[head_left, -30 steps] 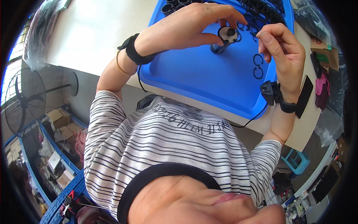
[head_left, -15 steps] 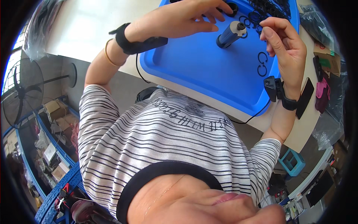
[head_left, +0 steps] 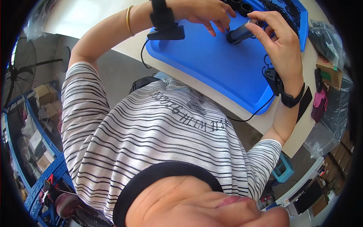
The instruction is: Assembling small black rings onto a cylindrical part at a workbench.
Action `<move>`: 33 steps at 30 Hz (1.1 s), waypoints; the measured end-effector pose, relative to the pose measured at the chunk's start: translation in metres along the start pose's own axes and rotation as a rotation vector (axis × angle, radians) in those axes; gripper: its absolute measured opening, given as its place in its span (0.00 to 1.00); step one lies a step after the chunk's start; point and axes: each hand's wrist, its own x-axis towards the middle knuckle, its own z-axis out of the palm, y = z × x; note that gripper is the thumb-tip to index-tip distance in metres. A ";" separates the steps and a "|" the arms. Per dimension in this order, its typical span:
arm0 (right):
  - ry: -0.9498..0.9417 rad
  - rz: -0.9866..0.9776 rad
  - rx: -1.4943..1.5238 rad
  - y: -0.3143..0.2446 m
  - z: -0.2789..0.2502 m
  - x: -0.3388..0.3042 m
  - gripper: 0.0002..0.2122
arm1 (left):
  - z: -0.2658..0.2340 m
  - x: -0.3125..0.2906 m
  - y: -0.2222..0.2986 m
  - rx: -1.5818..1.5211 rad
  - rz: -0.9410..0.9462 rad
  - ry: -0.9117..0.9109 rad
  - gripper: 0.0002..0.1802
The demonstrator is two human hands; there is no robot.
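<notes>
Both hands are up over a big blue tray (head_left: 211, 64) that sits on a pale surface (head_left: 90, 15). The right hand (head_left: 281, 41) has its fingertips pinched round the end of a dark cylinder part (head_left: 239, 35), which lies tilted just above the tray floor, near the far side. The left hand (head_left: 206, 13) hovers right beside it, fingers curled down and spread, tips close to the cylinder's other end, but I can't tell if it's actually gripping anything. Behind the hands there are 2 small black round parts (head_left: 242, 5) at the tray's far edge, and a pile of black rings (head_left: 281, 13) in the far right corner. Each wrist has a black strap with a small black box on it, and a thin black cable (head_left: 251, 115) runs off the right one across the surface. There's a gold bangle (head_left: 129, 18) on the left forearm. Clear plastic bags (head_left: 327, 38) sit off to the right of the tray.
</notes>
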 end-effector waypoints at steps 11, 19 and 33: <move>-0.072 0.101 0.056 0.016 0.017 0.017 0.12 | -0.033 0.045 -0.032 -0.004 0.061 -0.253 0.08; -0.100 0.112 0.085 0.014 0.020 0.016 0.12 | -0.030 0.048 -0.030 -0.418 -0.246 -0.045 0.16; -0.129 0.263 0.083 0.000 -0.007 -0.032 0.14 | -0.003 0.043 -0.033 -0.179 -0.171 -0.078 0.10</move>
